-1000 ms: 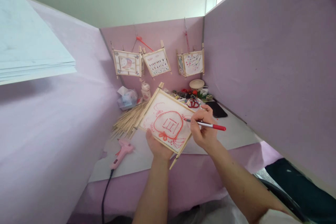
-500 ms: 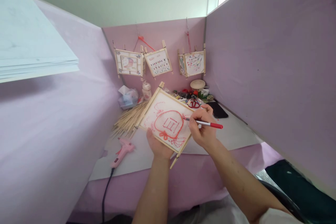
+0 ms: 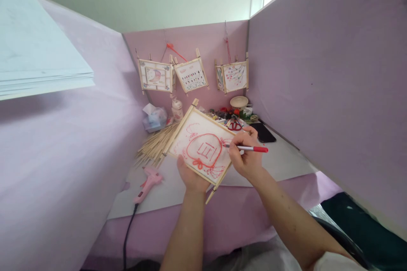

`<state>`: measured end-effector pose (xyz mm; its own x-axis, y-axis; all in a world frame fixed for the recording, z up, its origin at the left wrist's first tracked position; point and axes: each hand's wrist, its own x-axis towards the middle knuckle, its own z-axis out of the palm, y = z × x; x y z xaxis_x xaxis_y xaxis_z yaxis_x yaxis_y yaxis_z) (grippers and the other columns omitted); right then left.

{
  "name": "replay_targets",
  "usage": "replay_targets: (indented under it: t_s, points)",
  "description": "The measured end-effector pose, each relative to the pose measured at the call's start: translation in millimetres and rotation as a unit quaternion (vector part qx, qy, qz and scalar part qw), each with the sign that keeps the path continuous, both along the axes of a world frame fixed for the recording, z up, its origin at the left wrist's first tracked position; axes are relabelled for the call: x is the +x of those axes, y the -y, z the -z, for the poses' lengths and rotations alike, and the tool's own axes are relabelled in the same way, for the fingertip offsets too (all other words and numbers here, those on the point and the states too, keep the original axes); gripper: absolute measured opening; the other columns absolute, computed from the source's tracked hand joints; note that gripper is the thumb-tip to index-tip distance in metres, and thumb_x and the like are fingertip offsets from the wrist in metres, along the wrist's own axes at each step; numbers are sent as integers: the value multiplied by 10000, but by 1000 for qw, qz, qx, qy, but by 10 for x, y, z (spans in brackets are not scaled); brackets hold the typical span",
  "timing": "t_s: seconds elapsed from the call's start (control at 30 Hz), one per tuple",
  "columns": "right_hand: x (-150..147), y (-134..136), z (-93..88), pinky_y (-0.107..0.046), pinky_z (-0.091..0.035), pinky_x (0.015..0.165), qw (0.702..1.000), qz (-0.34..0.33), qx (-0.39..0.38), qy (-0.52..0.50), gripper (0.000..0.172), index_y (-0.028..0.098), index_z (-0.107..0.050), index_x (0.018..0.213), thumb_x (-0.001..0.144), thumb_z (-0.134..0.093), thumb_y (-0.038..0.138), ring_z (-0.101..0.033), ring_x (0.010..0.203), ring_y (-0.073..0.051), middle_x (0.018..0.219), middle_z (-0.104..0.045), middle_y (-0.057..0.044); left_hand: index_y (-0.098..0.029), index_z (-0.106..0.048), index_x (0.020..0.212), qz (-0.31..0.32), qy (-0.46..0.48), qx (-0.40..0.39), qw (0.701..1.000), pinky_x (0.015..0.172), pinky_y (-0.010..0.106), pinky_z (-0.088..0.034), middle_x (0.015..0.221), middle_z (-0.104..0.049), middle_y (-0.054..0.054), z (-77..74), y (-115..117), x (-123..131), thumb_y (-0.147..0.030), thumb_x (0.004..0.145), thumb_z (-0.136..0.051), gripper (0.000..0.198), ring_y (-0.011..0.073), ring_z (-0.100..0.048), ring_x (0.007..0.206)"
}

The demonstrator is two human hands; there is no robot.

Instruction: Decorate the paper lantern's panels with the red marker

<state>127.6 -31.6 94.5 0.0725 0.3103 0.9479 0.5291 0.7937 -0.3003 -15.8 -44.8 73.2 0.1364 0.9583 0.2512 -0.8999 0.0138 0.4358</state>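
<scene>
A lantern panel [image 3: 178,145], white paper in a frame of thin wooden sticks, is tilted above the table. It bears a red line drawing of a round shape with a bow at its bottom and tassel-like strokes around it. My left hand [image 3: 193,178] grips its lower edge, thumb on the front and the other fingers hidden behind. In my right hand [image 3: 246,154] is a red-capped marker [image 3: 254,149], pinched between the fingers. Its tip meets the paper at the right side of the round drawing.
A pink glue gun [image 3: 148,184] with a black cord lies at left, near a bundle of wooden sticks [image 3: 155,146]. Behind are a tissue pack [image 3: 155,118], red scissors [image 3: 234,125] and a black phone [image 3: 263,132]. Paper lanterns [image 3: 190,75] hang at the back; purple partitions [image 3: 330,80] flank the table.
The marker in my right hand has shifted slightly at the right of the round drawing, where a few more red strokes show. My left hand and the panel stay almost still.
</scene>
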Motion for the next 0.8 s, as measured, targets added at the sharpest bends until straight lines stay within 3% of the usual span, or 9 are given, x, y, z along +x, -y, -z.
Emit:
replay_targets:
  t_s: [0.4, 0.8]
  points:
    - [7, -8, -11, -413, -357, 893, 1000, 17, 9, -9, 121, 224, -440, 692, 761, -497, 143, -426, 512, -93, 569, -465, 78, -248, -535, 1287, -4, 12, 4, 1000, 1096, 567, -232, 1299, -583, 88, 24, -11, 7, -604, 800, -383, 622, 324, -328, 1354]
    - [1, 6, -24, -424, -353, 883, 1000, 11, 0, -4, 127, 224, -429, 702, 768, -501, 142, -438, 526, -93, 568, -468, 75, -247, -589, 1230, 13, 15, 32, 999, 1109, 510, -245, 1179, -663, 67, -8, 27, 5, -612, 843, -318, 598, 295, -377, 1331]
